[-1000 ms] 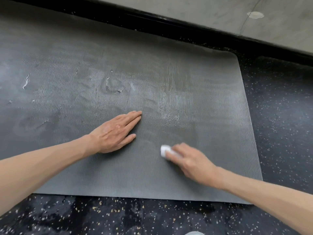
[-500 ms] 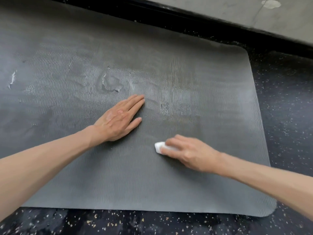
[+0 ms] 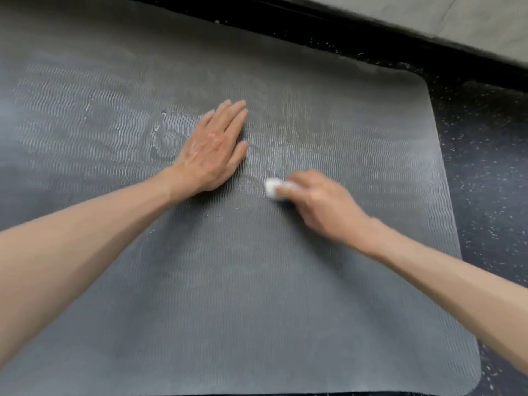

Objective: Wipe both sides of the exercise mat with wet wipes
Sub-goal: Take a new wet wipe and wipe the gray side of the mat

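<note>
The exercise mat [image 3: 228,281] lies flat on the speckled floor [image 3: 491,172], ribbed side up. The left hand [image 3: 213,148] rests on it w/ fingers straight and palm down, probably to pin the mat so it won't creep during strokes. The right hand [image 3: 320,204] grips a folded wet wipe [image 3: 273,189], fingers curled over it, pressing it to the mat just right of the left hand. Wet streaks show nearby. No brand, label or writing is readable anywhere.
</note>
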{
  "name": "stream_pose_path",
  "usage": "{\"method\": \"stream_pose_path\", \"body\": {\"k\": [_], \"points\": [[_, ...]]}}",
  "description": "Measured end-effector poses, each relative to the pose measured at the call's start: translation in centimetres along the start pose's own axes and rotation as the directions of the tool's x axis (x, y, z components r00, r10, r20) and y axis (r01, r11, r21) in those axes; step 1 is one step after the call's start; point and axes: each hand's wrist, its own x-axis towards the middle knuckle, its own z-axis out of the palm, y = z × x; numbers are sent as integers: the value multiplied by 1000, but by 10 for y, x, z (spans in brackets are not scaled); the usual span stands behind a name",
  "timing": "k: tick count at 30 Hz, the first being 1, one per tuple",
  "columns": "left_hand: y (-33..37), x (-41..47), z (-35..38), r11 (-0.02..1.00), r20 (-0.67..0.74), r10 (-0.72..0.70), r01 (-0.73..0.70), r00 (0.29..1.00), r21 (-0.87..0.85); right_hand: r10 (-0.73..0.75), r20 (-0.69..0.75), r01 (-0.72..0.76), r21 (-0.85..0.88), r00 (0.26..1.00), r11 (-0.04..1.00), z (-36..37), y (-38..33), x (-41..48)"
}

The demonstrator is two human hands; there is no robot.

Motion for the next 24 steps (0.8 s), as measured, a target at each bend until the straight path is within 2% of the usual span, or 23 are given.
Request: {"method": "stream_pose_path", "body": {"k": [2, 3, 4, 6, 8, 9, 12, 14, 15, 17, 19, 20, 22, 24], "points": [[0, 17, 1, 1000, -2, -26, 26, 1000, 3, 221, -137, -225, -18, 966, 974, 1, 12, 17], [-1, 25, 1, 999, -4, -45, 45, 999, 6, 243, -152, -248, -14, 958, 969, 5, 5, 18], [-1, 32, 3, 998, -3, -63, 63, 998, 5, 206, -132, -208, -8, 970, 978, 9, -6, 13], [-2, 41, 5, 996, 16, -91, 91, 996, 3, 27, -39, -26, 34, 999, 999, 14, -29, -4], [0, 45, 10, 996, 31, -87, 87, 996, 4, -67, 36, 65, 51, 997, 997, 10, -27, -7], [2, 46, 13, 996, 36, -88, 88, 995, 6, -41, 25, 40, 42, 999, 998, 8, -16, 0], [7, 42, 21, 994, 22, -108, 107, 994, 28, 199, -118, -200, 6, 973, 980, 4, 19, 33], [7, 42, 20, 994, 5, -111, 111, 994, 18, 267, -160, -268, 15, 950, 963, 6, 13, 38], [7, 42, 19, 994, 2, -110, 110, 994, 14, 229, -138, -229, 22, 964, 973, 9, 4, 34], [7, 42, 17, 993, 1, -117, 117, 993, 13, 38, -33, -36, 48, 999, 998, 9, -14, 15], [8, 42, 18, 992, -6, -123, 123, 992, 2, -78, 29, 76, 76, 997, 994, 2, -3, 19], [9, 42, 18, 992, -5, -127, 127, 992, -10, -52, 13, 51, 87, 999, 995, -1, 12, 34], [9, 42, 17, 990, 3, -137, 138, 990, -29, 127, -108, -123, 36, 986, 992, -6, 48, 73], [9, 44, 16, 988, 3, -151, 151, 988, -42, 302, -204, -310, -11, 931, 951, -7, 71, 103]]}}
